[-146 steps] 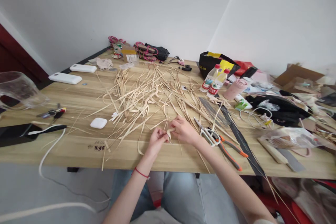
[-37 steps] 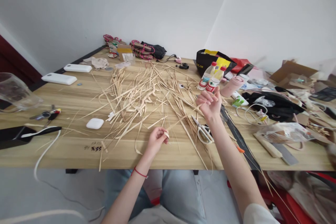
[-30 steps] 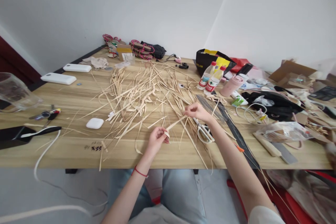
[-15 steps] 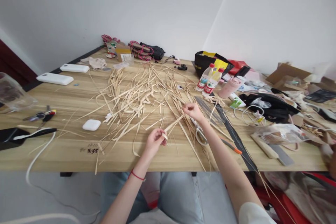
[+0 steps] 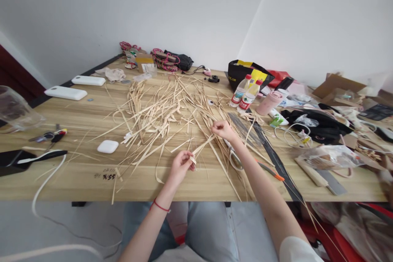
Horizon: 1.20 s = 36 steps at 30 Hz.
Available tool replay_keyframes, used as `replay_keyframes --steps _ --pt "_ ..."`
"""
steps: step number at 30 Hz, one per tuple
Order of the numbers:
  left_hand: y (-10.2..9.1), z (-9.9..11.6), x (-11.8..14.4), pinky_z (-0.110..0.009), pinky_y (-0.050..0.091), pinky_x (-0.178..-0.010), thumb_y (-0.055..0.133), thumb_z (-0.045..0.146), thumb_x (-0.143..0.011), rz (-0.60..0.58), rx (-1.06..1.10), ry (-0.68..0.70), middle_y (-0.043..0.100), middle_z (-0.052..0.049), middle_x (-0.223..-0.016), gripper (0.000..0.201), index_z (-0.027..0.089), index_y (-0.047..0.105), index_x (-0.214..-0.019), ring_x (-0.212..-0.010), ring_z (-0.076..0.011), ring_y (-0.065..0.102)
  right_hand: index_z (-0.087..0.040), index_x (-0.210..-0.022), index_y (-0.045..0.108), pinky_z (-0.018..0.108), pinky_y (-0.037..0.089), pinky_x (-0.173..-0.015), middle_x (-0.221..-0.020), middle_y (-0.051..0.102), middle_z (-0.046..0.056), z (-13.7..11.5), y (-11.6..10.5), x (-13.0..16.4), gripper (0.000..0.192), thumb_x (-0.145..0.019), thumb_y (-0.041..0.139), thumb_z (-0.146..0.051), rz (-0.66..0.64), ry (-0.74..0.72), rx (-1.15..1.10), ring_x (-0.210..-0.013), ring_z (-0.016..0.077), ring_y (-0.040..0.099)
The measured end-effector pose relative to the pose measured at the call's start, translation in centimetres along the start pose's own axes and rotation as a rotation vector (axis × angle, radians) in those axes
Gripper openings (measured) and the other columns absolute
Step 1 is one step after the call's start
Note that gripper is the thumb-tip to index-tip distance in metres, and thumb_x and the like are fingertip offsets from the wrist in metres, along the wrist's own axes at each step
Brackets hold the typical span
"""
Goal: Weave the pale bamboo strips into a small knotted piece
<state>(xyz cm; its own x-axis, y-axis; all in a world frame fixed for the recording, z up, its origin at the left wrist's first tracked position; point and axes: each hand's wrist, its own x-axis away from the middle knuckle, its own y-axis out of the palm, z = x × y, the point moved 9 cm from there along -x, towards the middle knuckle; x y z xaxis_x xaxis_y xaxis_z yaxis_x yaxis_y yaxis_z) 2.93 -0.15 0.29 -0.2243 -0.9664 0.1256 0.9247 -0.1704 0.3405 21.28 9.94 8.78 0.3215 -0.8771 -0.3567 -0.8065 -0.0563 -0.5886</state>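
Matt pale straw strips on smooth wood-grain table; glossy plastic bottles.

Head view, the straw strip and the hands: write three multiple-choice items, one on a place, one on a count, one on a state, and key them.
1. Where does the white earbud case lie on the table?
A. left of the left hand
B. beside the bottles
C. under the scissors

2. How many red-capped bottles stand together?
A. one
B. two
C. four

3. How is the straw strip held?
A. lying loose, untouched
B. in the right hand only
C. pinched at both ends, spanning the hands

Key: 1 A, the case sits on bare wood left of the left hand. 2 B, two caps show side by side. 3 C, the left hand grips the near end and the right hand the far end.
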Motion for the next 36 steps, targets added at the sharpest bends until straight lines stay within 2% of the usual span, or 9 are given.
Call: replay_keyframes --steps 7,13,18,22,25,28,33,36 --pt "0.0 -0.4 -0.1 -0.022 0.045 -0.048 0.07 0.037 -0.064 -0.011 -0.004 0.006 0.06 0.001 -0.062 0.032 0.016 0.052 -0.081 -0.047 -0.0098 0.055 -0.019 -0.045 0.032 0.024 0.023 -0.048 -0.049 0.03 -0.005 0.3 -0.9 0.0 0.037 -0.073 0.053 -0.031 0.026 0.026 0.023 -0.049 0.0077 0.027" --pt "0.0 -0.5 -0.1 -0.022 0.046 -0.048 0.07 0.036 -0.064 -0.009 -0.012 0.003 0.059 0.002 -0.063 0.033 0.016 0.052 -0.082 -0.048 -0.0097 0.055 -0.019 -0.045 0.034 0.024 0.025 -0.049 -0.049 0.034 -0.004 0.0 0.2 0.2 0.038 -0.074 0.054 -0.033 -0.031 0.03 -0.014 -0.049 0.0079 0.03" --pt "-0.1 -0.7 -0.2 -0.021 0.046 -0.047 0.07 0.039 -0.065 -0.012 -0.009 -0.006 0.059 0.001 -0.063 0.034 0.016 0.052 -0.083 -0.048 -0.0096 0.055 -0.018 -0.046 0.039 0.025 0.028 -0.05 -0.049 0.04 -0.003 -1.0 2.9 0.3 0.036 -0.075 0.054 -0.033 -0.133 0.027 -0.063 -0.049 0.0091 0.034" --pt "0.0 -0.8 -0.3 -0.021 0.045 -0.046 0.071 0.041 -0.064 -0.016 0.001 -0.015 0.06 0.001 -0.064 0.037 0.016 0.051 -0.082 -0.048 -0.0095 0.055 -0.018 -0.048 0.043 0.025 0.031 -0.052 -0.051 0.043 -0.002 -3.8 6.3 1.1 0.033 -0.078 0.052 -0.03 -0.283 -0.039 -0.093 -0.052 0.0107 0.038" --pt "0.0 -0.7 -0.2 -0.021 0.046 -0.047 0.071 0.041 -0.064 -0.011 -0.006 -0.009 0.06 0.001 -0.066 0.037 0.016 0.051 -0.082 -0.049 -0.0097 0.055 -0.019 -0.047 0.038 0.025 0.031 -0.052 -0.052 0.04 -0.003 -5.7 7.8 1.9 0.035 -0.078 0.052 -0.028 -0.356 -0.1 -0.063 -0.052 0.0106 0.036" --pt "0.0 -0.7 -0.1 -0.022 0.046 -0.048 0.07 0.04 -0.066 -0.006 -0.01 -0.008 0.059 0.001 -0.067 0.034 0.016 0.051 -0.082 -0.051 -0.0097 0.056 -0.02 -0.048 0.033 0.025 0.031 -0.054 -0.052 0.037 -0.003 -5.8 6.7 1.9 0.036 -0.076 0.055 -0.028 -0.29 -0.117 -0.018 -0.053 0.0106 0.036" --pt "0.0 -0.6 -0.1 -0.022 0.046 -0.049 0.069 0.036 -0.067 -0.019 -0.017 0.013 0.058 0.001 -0.066 0.031 0.016 0.051 -0.082 -0.05 -0.0096 0.055 -0.021 -0.051 0.03 0.026 0.031 -0.056 -0.055 0.036 -0.004 -3.0 1.0 1.7 0.037 -0.073 0.059 -0.029 0.001 -0.039 0.041 -0.054 0.0105 0.036" --pt "-0.1 -0.7 -0.2 -0.021 0.046 -0.05 0.069 0.036 -0.067 -0.026 -0.021 0.013 0.059 0.001 -0.066 0.031 0.016 0.051 -0.083 -0.051 -0.0094 0.055 -0.021 -0.052 0.032 0.026 0.032 -0.057 -0.055 0.038 -0.004 -1.6 -1.3 2.2 0.036 -0.074 0.059 -0.031 0.093 0.015 0.053 -0.054 0.0106 0.037"
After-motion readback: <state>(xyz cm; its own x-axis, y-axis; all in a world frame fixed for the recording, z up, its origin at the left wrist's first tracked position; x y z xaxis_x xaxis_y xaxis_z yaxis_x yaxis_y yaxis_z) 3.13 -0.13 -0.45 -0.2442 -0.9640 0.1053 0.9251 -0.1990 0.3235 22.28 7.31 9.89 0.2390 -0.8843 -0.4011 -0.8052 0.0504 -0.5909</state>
